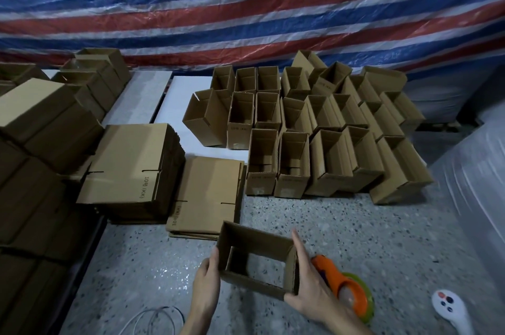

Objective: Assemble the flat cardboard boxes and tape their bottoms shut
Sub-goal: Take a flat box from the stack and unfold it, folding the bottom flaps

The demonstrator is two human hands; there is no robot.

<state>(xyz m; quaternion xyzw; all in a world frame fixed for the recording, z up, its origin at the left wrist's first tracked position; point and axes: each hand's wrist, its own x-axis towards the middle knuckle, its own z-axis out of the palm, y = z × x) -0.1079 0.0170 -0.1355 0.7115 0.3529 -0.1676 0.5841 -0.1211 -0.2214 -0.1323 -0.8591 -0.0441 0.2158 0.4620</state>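
Note:
A small cardboard box (255, 241), opened into a rectangle, is held just above the speckled floor near the bottom middle. My left hand (206, 284) grips its left wall. My right hand (307, 284) lies along its right wall with fingers straight and the thumb hooked under the near corner. An orange tape dispenser (345, 284) with a green-rimmed roll lies on the floor right behind my right hand. Flat box blanks (128, 168) are stacked to the left, with a lower stack (207, 192) beside them.
Several assembled open boxes (314, 132) stand in rows ahead on a white sheet. Taller stacks of bundled cardboard (35, 143) fill the left side. A white handled object (448, 308) lies at the lower right, a white cable (155, 318) at the bottom. A striped tarp (246, 6) hangs behind.

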